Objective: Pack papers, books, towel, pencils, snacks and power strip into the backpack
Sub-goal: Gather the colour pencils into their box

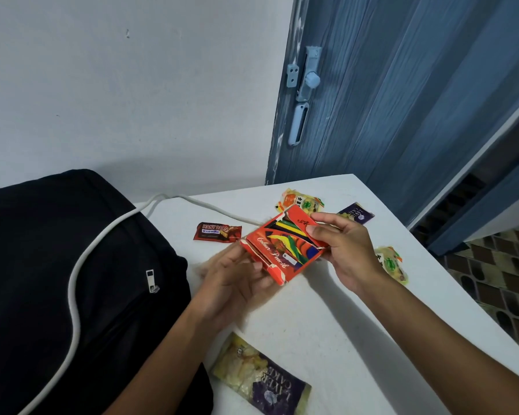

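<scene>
Both your left hand [237,274] and right hand [342,247] grip the torn colour pencil box [277,245] above the table [327,319], beside the backpack [57,265], and tilting its ripped end could spill pencils among the 5 snacks.

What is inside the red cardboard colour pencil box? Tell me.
Through the open flap of the red cardboard colour pencil box, held by the left hand and right hand, coloured pencils show. Their lower lengths and number stay covered.

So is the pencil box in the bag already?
No, both hands hold the pencil box above the table.
</scene>
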A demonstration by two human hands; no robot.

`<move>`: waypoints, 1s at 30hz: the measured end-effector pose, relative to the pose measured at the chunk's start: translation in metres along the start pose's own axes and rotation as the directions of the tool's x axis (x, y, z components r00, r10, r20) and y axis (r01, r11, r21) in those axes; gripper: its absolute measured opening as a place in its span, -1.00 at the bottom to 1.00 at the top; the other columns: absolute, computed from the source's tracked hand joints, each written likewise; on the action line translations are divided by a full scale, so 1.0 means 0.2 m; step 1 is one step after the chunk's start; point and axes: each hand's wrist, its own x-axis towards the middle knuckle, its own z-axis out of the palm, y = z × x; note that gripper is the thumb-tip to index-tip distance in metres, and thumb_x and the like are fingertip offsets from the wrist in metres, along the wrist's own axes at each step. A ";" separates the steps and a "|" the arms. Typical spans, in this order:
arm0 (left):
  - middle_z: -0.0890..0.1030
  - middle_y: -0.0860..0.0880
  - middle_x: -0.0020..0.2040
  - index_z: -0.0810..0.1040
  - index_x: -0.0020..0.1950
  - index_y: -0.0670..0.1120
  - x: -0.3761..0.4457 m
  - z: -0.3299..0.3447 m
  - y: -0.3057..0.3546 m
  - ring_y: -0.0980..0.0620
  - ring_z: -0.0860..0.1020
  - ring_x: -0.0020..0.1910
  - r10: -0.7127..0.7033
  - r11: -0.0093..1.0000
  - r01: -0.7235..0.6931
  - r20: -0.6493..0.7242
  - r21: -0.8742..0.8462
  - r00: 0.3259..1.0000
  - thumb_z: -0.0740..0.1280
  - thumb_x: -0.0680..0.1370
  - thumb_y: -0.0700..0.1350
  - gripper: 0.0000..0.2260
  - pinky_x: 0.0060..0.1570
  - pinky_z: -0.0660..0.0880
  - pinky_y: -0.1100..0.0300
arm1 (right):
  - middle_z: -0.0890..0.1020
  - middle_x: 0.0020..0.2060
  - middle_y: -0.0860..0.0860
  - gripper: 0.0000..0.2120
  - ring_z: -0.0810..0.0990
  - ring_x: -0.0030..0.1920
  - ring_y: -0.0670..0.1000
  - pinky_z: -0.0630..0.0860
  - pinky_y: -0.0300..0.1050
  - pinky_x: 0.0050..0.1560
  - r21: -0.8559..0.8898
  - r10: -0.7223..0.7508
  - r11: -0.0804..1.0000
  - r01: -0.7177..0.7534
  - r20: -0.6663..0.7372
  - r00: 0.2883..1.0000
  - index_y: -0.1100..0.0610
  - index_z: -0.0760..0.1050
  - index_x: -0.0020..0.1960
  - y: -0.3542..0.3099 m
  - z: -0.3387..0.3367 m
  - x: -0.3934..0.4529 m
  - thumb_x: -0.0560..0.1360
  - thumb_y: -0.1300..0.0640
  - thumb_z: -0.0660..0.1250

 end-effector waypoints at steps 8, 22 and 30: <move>0.62 -0.28 0.04 0.54 0.23 -0.22 0.00 0.00 0.00 -0.06 0.66 -0.26 0.077 0.997 -0.075 -0.074 0.032 0.994 0.58 0.29 -0.21 -0.47 -0.31 0.62 0.20 | 0.71 -0.13 0.04 -0.81 0.71 -0.20 0.03 0.59 -0.18 -0.35 0.029 -0.057 0.998 0.056 0.039 0.998 0.15 0.56 0.04 -0.01 0.02 -0.03 0.45 0.32 0.40; 0.62 -0.27 0.02 0.52 0.25 -0.23 -0.01 0.00 0.00 -0.04 0.62 -0.29 0.079 0.995 -0.075 -0.062 0.061 0.995 0.34 0.46 -0.28 -0.64 -0.36 0.57 0.25 | 0.71 -0.13 0.02 -0.81 0.71 -0.20 0.01 0.56 -0.21 -0.36 0.034 -0.063 0.997 0.063 -0.005 0.998 0.15 0.58 0.05 -0.01 0.02 -0.05 0.46 0.30 0.40; 0.62 -0.26 -0.02 0.55 0.21 -0.24 -0.02 0.01 0.00 -0.03 0.63 -0.31 0.096 0.994 -0.092 -0.065 0.062 0.993 0.33 0.43 -0.30 -0.66 -0.38 0.58 0.26 | 0.71 -0.21 0.03 -0.79 0.70 -0.24 0.02 0.61 -0.13 -0.30 0.100 0.023 0.995 -0.024 0.015 1.000 0.21 0.56 0.09 0.00 0.02 -0.05 0.46 0.34 0.38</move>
